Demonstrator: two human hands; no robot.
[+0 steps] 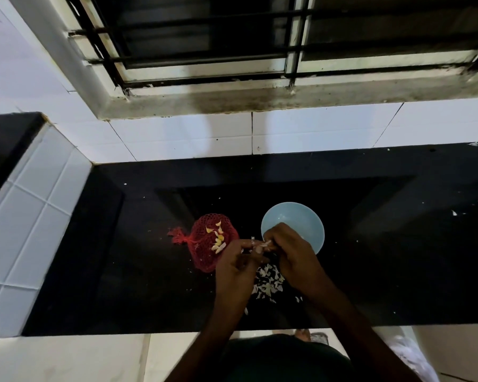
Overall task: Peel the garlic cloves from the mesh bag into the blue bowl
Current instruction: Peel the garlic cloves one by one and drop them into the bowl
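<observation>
A red mesh bag [209,245] lies on the black counter [398,257], with several pale yellow garlic cloves [218,238] on top of it. To its right stands the light blue bowl [293,216]; my right hand hides its near rim. My left hand [238,264] and my right hand [290,250] meet just in front of the bowl. Their fingertips pinch one small garlic clove [265,245] between them. A heap of white garlic skins [269,282] lies on the counter under my hands.
White skin flecks dot the counter around the bowl. A white tiled wall [315,130] and a barred window [204,37] rise behind the counter. A tiled step [36,216] borders the left side. The counter's front edge runs just below my forearms.
</observation>
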